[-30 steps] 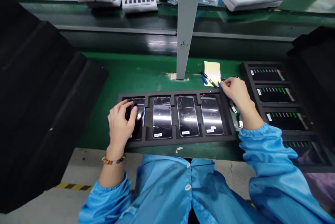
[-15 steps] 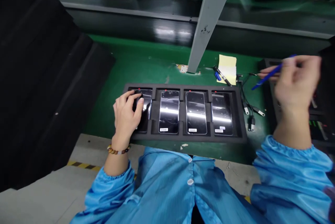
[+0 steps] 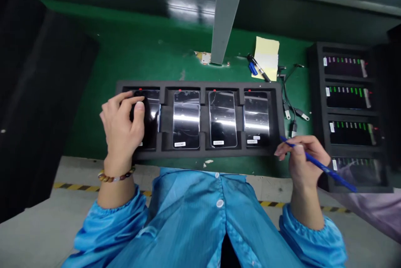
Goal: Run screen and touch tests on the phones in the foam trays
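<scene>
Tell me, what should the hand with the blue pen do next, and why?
Perhaps the right hand should bring the blue pen leftward to the leftmost phone, because the left hand rests on that phone while the pen is by the right end of the tray.

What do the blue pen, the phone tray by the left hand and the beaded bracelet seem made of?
Blue pen: probably smooth plastic, from its even, opaque color.
Phone tray: likely dense foam, matt and dark with thick walls; molded plastic is possible.
Beaded bracelet: shiny rounded beads, mixed browns; stone, wood or glass, I can't tell.
</scene>
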Demonstrator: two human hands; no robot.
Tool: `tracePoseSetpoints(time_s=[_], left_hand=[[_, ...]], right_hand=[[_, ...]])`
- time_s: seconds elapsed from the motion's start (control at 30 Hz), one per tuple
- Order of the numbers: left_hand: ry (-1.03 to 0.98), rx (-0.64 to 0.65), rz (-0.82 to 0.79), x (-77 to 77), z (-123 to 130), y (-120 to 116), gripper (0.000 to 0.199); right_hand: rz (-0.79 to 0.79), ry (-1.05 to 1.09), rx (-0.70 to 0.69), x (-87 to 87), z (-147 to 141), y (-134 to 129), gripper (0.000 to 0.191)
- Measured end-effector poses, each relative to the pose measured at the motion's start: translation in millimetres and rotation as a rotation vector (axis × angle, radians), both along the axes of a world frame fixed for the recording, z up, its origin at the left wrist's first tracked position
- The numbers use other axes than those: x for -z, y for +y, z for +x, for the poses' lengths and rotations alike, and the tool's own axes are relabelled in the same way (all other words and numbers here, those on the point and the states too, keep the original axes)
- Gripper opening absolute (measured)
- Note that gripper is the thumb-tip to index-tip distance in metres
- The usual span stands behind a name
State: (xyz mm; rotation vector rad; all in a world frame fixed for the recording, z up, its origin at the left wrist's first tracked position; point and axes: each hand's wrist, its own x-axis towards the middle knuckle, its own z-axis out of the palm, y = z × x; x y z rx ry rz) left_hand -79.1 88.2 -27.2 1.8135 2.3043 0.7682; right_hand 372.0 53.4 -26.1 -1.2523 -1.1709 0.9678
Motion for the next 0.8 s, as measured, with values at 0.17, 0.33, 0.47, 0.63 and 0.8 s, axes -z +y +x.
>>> tracePoseSetpoints(time_s=[0.17,0.33,0.47,0.63,0.8], left_hand=[[-0.013,0.001,0.042,3.1,-0.4,0.7,0.046],[-0.004,0.016,0.069,7.1,-2.9,2.5,0.049],[-0.003,0.017,0.054,8.3,-4.2,1.9,0.049],[-0.030,0.002,0.036,5.7,-2.1,-1.1,0.045],[-0.069,0.028,-0.006,-0.7,-0.9,-2.0,0.049]], right_hand=[[-0.090,-0.164,0.011,2.0,-10.2,-2.4,0.027],[-0.125,-0.238,-0.030,-4.4,-29.7,-4.1,0.034],[0.007,-0.363,-0.160,-5.4,-67.6,-2.7,0.040],[0.141,-0.516,-0.190,-3.9,-92.3,1.6,0.045],[0.147,-0.618,-0.216,-2.9,-91.2,2.3,0.044]])
